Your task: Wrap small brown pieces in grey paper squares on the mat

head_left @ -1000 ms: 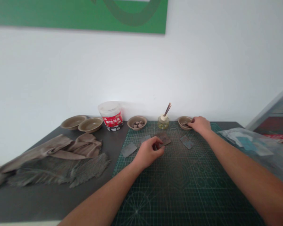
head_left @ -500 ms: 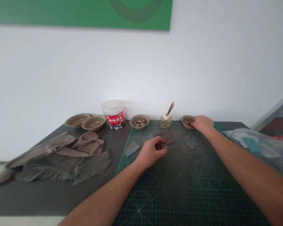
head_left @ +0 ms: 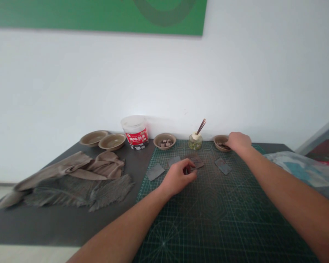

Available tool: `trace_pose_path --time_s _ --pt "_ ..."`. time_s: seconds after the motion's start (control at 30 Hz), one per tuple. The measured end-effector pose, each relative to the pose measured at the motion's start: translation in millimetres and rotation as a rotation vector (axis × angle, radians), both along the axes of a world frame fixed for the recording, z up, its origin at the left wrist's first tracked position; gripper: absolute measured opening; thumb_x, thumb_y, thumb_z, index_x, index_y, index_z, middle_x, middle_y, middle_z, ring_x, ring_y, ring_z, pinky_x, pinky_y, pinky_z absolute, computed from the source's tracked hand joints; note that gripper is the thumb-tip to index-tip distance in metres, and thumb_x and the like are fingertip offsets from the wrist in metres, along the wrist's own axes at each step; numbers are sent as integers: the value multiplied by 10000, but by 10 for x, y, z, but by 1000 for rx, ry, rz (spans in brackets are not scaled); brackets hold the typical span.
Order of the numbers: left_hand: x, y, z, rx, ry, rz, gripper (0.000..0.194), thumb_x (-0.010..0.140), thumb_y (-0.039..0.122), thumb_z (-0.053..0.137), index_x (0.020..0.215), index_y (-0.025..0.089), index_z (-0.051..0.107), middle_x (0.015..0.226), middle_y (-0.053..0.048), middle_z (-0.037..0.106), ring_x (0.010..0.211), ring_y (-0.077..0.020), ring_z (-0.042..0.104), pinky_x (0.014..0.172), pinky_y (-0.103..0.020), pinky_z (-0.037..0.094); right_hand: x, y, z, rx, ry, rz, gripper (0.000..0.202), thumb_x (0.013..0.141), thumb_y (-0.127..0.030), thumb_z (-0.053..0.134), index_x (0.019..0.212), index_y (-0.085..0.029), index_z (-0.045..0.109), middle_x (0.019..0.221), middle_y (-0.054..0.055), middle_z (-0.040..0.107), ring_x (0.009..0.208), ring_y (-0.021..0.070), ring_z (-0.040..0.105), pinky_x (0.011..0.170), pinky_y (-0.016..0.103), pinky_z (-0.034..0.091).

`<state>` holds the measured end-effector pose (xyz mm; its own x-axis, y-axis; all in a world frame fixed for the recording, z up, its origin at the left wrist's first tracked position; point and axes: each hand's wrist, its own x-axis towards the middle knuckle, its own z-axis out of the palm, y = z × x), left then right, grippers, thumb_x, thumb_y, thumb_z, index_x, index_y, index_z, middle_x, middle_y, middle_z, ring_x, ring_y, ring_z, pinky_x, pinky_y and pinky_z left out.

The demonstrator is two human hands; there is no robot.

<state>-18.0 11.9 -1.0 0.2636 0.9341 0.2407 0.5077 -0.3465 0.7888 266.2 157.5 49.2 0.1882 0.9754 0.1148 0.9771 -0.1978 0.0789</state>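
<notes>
**Green mat: hand positions**

Both hands hold the same posts as before; only the view has drifted. Left hand (head_left: 178, 178) rests curled on a dark patch (head_left: 195, 160) mid-mat (head_left: 222, 219). Right hand (head_left: 238, 141) covers the far-right bowl (head_left: 220, 141); its fingers are hidden, grip indeterminate.

Four tan bowls (head_left: 165, 140), four grey flat pieces (head_left: 155, 171), one white tub (head_left: 135, 132), one small jar (head_left: 195, 142), two hands (head_left: 178, 177).

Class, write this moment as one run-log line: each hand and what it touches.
left hand: on dark tile, cutting mat | right hand: at rim of small bowl | grip: unclear for both
</notes>
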Motion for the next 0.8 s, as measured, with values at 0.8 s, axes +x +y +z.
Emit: trace_pose_path --time_s 0.8 --pt "-90 -139 99 73 225 -402 103 751 251 644 726 158 679 694 -19 683 599 -136 566 564 -242 386 -2608 92 -192 -23 173 969 338 959 -365 512 1132 -143 700 1232 159 670 1143 282 599 973 346 431"
